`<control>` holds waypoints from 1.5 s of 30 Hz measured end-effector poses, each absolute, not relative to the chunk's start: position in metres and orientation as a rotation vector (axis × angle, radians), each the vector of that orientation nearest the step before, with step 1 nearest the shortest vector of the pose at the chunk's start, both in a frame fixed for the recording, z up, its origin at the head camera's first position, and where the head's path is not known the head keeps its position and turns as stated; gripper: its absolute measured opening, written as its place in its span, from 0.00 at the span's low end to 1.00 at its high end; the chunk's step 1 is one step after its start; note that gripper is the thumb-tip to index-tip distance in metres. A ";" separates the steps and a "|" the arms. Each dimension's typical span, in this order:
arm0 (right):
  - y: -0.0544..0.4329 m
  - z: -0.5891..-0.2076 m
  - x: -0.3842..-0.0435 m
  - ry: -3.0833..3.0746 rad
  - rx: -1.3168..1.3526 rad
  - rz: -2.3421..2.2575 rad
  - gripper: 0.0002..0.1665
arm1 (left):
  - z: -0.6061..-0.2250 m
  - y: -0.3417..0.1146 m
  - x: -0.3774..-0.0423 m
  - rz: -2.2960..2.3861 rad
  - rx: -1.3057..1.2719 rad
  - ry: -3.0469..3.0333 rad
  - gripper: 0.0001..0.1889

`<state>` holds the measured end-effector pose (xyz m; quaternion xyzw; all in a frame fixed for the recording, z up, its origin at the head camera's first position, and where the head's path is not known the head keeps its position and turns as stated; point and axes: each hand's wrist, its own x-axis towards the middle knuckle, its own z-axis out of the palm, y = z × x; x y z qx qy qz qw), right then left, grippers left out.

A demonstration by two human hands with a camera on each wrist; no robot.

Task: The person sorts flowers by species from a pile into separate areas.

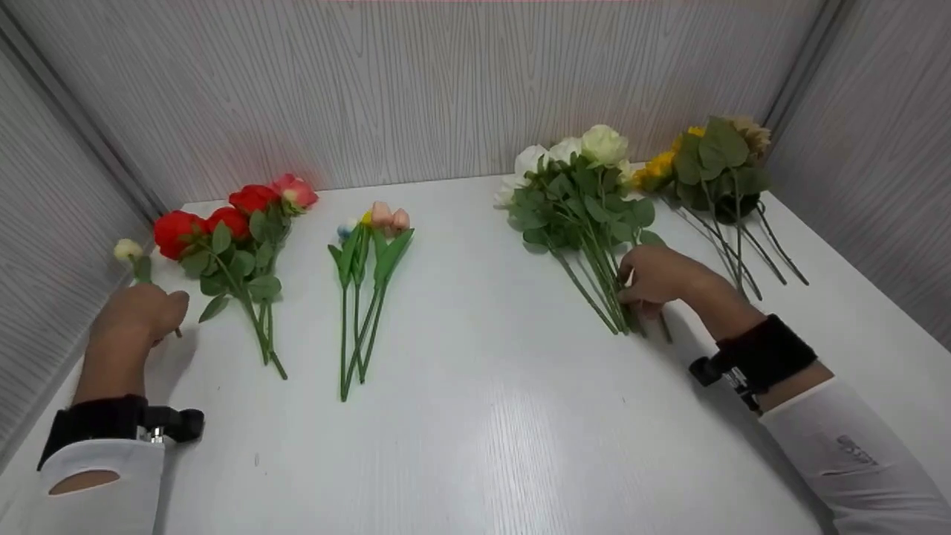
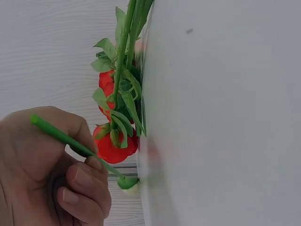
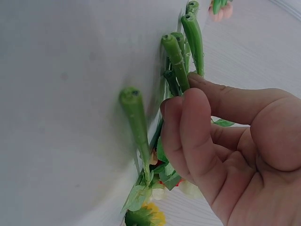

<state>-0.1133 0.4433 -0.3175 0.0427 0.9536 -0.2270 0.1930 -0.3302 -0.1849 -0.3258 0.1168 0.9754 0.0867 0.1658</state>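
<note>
My left hand (image 1: 137, 312) holds a white tulip (image 1: 128, 250) by its green stem (image 2: 70, 141) at the far left of the table. In the left wrist view, that stem runs across the curled fingers, its cut end free. On the right, my right hand (image 1: 657, 279) is at the lower stems of a bunch of white roses (image 1: 568, 160). Thumb and fingers (image 3: 195, 113) pinch a green stem (image 3: 175, 56) there, seen closely in the right wrist view. Several more stems lie beside it, and one thick stem (image 3: 134, 117) stands apart from the fingers.
Red roses (image 1: 178, 234) with a pink one (image 1: 295, 192) lie beside the left hand. Tulips (image 1: 383, 253) in peach, yellow and blue lie at mid-left. Yellow flowers (image 1: 657, 171) and a beige bloom (image 1: 750, 137) lie at the back right. Grained panels (image 1: 416, 89) enclose the white table (image 1: 475, 416).
</note>
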 end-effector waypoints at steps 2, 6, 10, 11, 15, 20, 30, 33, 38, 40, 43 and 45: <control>0.443 -0.317 -0.113 2.678 0.116 -0.640 0.24 | -0.324 -0.184 -0.330 0.228 0.367 2.857 0.33; 0.443 -0.319 -0.113 2.679 0.120 -0.655 0.23 | -0.321 -0.178 -0.328 0.212 0.379 2.948 0.35; 0.444 -0.320 -0.113 2.681 0.124 -0.660 0.23 | -0.319 -0.169 -0.324 0.285 0.347 3.001 0.34; 0.444 -0.320 -0.113 2.682 0.121 -0.664 0.23 | -0.319 -0.167 -0.323 0.320 0.333 3.019 0.33; 0.443 -0.319 -0.113 2.690 0.104 -0.662 0.23 | -0.320 -0.154 -0.320 0.482 0.318 3.112 0.26; 0.442 -0.318 -0.113 2.694 0.092 -0.651 0.23 | -0.320 -0.131 -0.314 0.562 0.444 3.206 0.18; 0.442 -0.318 -0.113 2.684 0.097 -0.657 0.24 | -0.313 -0.084 -0.290 0.510 0.704 3.157 0.12; 0.442 -0.318 -0.113 2.684 0.099 -0.653 0.24 | -0.309 -0.072 -0.282 0.439 0.710 3.117 0.12; 0.443 -0.318 -0.113 2.688 0.098 -0.639 0.24 | -0.304 -0.052 -0.268 0.321 0.738 3.047 0.12; 0.443 -0.319 -0.113 2.688 0.089 -0.640 0.24 | -0.304 -0.044 -0.263 0.285 0.772 3.009 0.13; 0.444 -0.320 -0.113 2.694 0.088 -0.636 0.24 | -0.306 -0.034 -0.256 0.237 0.837 2.955 0.14; 0.445 -0.320 -0.113 2.699 0.085 -0.631 0.23 | -0.308 -0.028 -0.252 0.202 0.890 2.928 0.14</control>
